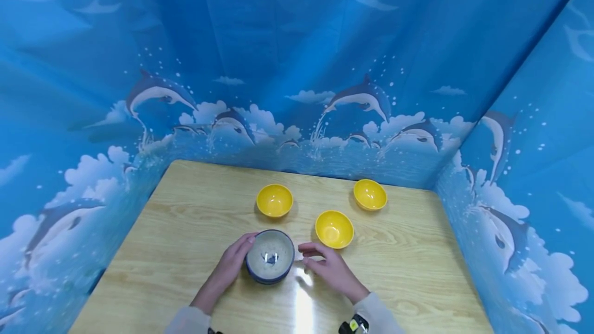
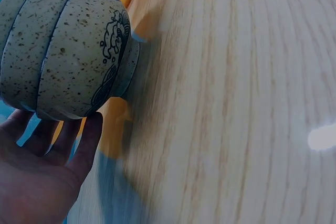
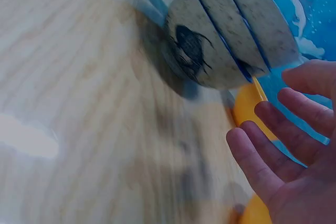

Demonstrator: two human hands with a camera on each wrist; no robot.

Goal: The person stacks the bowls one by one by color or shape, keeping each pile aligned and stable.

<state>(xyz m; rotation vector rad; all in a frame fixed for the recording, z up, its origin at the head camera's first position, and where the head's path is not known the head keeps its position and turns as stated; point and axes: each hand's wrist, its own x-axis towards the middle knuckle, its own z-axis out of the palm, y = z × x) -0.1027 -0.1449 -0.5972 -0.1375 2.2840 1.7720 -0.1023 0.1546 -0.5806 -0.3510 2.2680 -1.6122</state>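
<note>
A stack of speckled beige bowls (image 1: 270, 253) with dark blue rims stands near the front middle of the wooden table (image 1: 195, 220). In the left wrist view, the bowls (image 2: 79, 45) show a dark wave pattern low on the side. My left hand (image 1: 233, 259) touches the stack's left side with nearly straight fingers; its thumb lies near the rim. To the right of the stack, my right hand (image 1: 328, 268) is apart from it and holds nothing. The right wrist view shows its fingers spread beside the bowls (image 3: 226, 30).
Yellow bowls stand beyond the stack: one behind it (image 1: 275, 201), one behind the right hand (image 1: 334, 230), and one toward the back right (image 1: 369, 195). A blue dolphin-print curtain (image 1: 297, 66) borders the table's back and sides.
</note>
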